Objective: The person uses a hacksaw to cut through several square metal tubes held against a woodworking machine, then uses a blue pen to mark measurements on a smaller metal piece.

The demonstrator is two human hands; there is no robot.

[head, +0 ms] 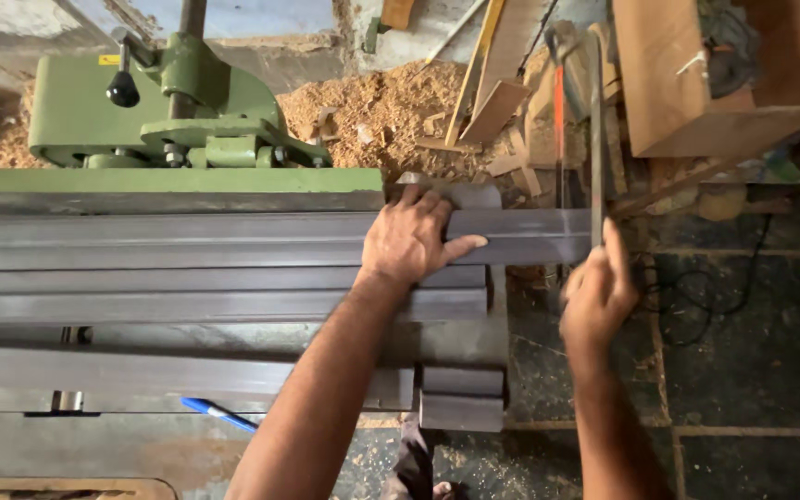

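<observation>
Grey moulding strip (pixel 511 236) pinned under left hand (pixel 411 239), fingers spread flat on top; right hand (pixel 596 294) closed around upright saw (pixel 595 139) touching strip end; green machine (pixel 159 111) behind.

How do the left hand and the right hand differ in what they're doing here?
The left hand lies flat, fingers spread, pressing on the long grey plank; the right hand is curled around a thin upright tool, seemingly a saw, at the plank's end. The left hand sits over the stacked planks; the right hand hangs past their ends, above the dark floor. Both are bare and reach from the bottom of the picture.
</observation>
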